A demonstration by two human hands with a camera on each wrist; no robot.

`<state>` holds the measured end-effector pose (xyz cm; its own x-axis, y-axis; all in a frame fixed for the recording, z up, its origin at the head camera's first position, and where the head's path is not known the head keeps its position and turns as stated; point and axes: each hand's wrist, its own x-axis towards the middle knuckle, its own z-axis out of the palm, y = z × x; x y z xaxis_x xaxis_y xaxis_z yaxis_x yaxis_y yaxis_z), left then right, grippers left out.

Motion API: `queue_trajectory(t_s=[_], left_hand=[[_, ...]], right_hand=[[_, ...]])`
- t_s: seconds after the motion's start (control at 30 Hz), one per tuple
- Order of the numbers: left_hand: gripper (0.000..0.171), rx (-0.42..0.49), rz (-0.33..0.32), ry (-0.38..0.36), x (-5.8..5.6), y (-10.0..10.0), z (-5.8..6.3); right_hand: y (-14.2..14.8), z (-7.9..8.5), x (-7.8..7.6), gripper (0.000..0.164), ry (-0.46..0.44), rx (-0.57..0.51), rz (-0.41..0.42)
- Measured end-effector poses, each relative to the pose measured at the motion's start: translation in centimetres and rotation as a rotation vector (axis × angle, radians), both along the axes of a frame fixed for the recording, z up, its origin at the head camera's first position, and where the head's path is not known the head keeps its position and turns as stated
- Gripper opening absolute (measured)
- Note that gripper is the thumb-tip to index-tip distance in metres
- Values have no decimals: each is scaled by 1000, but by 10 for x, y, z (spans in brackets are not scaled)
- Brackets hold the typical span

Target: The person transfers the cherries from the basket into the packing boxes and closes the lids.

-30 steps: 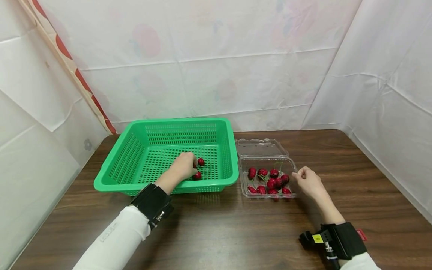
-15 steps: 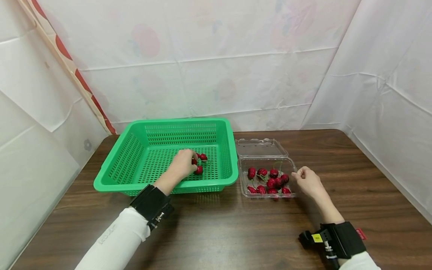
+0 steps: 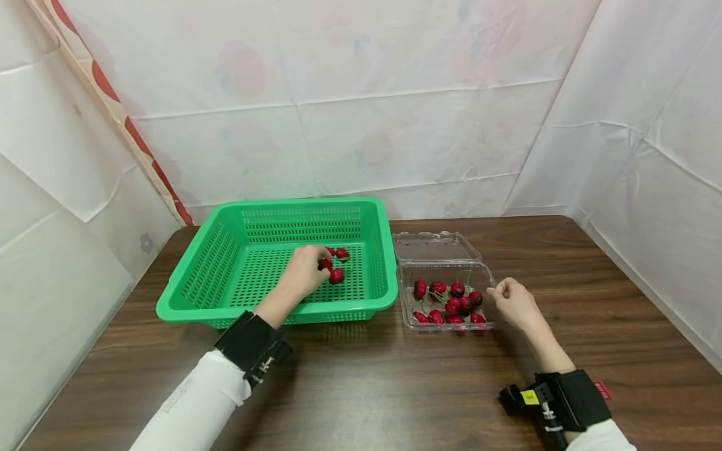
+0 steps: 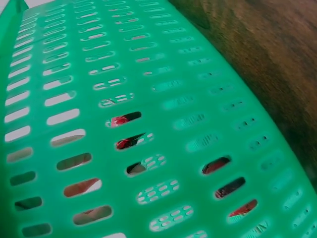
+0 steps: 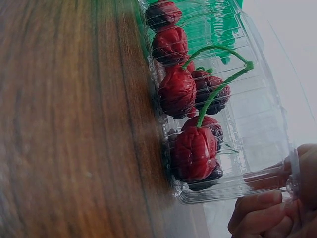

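I log left hand [image 3: 304, 269] gripping a red cherry [image 3: 325, 265] inside the green basket [image 3: 333, 308], right hand [image 3: 514, 303] pinching the clear box [image 3: 431, 272] by its rim; cherry likely light, slick, bruisable, best held softly midway.

Right hand [image 5: 267, 213] on clear container [image 5: 255, 119]

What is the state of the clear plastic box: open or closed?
Open. The lid is folded back behind the box, leaving the cherries uncovered.

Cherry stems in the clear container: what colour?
The stems are green; the right wrist view shows them best.
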<state>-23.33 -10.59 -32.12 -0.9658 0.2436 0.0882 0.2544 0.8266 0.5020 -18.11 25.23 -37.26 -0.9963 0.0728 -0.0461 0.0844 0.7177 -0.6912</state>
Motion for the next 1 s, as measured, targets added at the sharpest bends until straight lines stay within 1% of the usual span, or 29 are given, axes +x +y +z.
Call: queue_trajectory(t_s=[0.3,0.53,0.77,1.0], left_hand=[[26,62,1,13,6,-1,7],[26,122,-5,47,13,3,14],[23,197,-34,111,26,10,23],[22,287,-89,152,41,23,29]], right_hand=[[-1,0,1,25,-11,2,-4],[-1,0,1,25,-7,3,1],[0,0,1,24,16,14,7],[0,0,0,23,26,20,6]])
